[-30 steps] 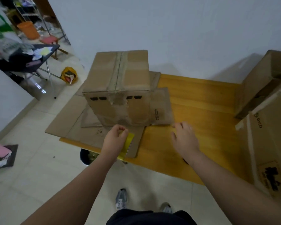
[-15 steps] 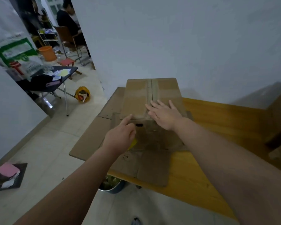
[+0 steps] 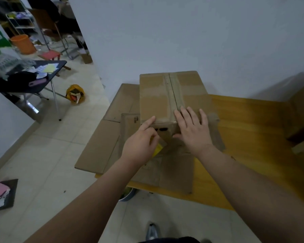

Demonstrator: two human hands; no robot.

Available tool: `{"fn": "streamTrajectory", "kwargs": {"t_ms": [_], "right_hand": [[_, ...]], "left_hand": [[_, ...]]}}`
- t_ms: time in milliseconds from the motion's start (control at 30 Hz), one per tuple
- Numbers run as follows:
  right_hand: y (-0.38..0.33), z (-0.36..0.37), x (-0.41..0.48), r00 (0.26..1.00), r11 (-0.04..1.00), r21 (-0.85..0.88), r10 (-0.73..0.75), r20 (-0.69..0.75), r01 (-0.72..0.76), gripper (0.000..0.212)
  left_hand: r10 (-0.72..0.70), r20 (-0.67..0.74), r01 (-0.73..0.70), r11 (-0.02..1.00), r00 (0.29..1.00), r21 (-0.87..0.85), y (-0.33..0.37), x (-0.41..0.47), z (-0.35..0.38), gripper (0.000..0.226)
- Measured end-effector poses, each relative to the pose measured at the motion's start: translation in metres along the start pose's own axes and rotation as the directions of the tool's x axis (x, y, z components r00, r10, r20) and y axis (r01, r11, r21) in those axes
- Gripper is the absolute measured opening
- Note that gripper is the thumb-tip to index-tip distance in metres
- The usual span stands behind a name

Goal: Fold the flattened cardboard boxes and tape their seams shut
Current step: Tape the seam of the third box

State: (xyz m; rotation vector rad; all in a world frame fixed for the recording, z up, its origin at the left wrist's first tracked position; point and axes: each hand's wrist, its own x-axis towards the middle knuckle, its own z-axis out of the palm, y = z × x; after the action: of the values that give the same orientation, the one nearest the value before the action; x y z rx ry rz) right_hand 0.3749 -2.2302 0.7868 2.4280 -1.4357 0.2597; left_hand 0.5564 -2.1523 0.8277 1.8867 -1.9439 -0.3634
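Taping in hand: pressing the tape (image 3: 174, 92) over the near edge of the box (image 3: 153, 95) with the right hand (image 3: 193, 134), fingers straight and spread. Gripping a yellow tool (image 3: 157, 150) in the left hand (image 3: 139, 146), at 9 o'clock of the right, forefinger touching that edge. Box at 12 o'clock on the table (image 3: 244, 120), atop flattened cardboard (image 3: 98, 151). Next, probably: rubbing the tape end flat down the front face.

Blocked in the middle by the box (image 3: 158, 95), with the wall (image 3: 182, 41) near behind. Open over bare desk (image 3: 249, 130) to the right, up to a second box (image 3: 302, 109) at the edge. Open above flat cardboard (image 3: 98, 149) on the left.
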Motion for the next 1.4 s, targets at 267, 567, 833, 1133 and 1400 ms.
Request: {"fn": "streamTrajectory", "kwargs": {"t_ms": [267, 567, 833, 1133, 1400], "right_hand": [[-0.042, -0.042, -0.034, 0.964, 0.475, 0.86, 0.257, 0.069, -0.188, 0.048], [-0.049, -0.073, -0.028, 0.971, 0.343, 0.919, 0.205, 0.126, -0.192, 0.013], [-0.037, -0.093, -0.019, 0.985, 0.545, 0.835, -0.088, 0.145, -0.074, 0.01], [-0.008, -0.097, -0.04, 0.99, 0.079, 0.986, 0.026, 0.142, -0.144, 0.058], [0.034, -0.117, -0.018, 0.993, 0.369, 0.924, 0.085, 0.078, -0.105, 0.055]], "left_hand": [[-0.195, -0.126, 0.097, 0.835, 0.973, -0.541, 0.008, -0.009, -0.005, 0.01], [-0.182, -0.007, 0.157, 0.866, 0.983, -0.476, 0.019, -0.022, -0.008, 0.023], [0.111, -0.023, -0.11, 0.994, 0.994, 0.023, 0.02, -0.015, -0.043, 0.015], [-0.373, -0.018, 0.26, 0.678, 0.928, -0.688, 0.018, -0.02, -0.052, 0.014], [-0.458, 0.092, 0.322, 0.456, 0.884, -0.83, 0.001, 0.002, -0.079, 0.015]]}}
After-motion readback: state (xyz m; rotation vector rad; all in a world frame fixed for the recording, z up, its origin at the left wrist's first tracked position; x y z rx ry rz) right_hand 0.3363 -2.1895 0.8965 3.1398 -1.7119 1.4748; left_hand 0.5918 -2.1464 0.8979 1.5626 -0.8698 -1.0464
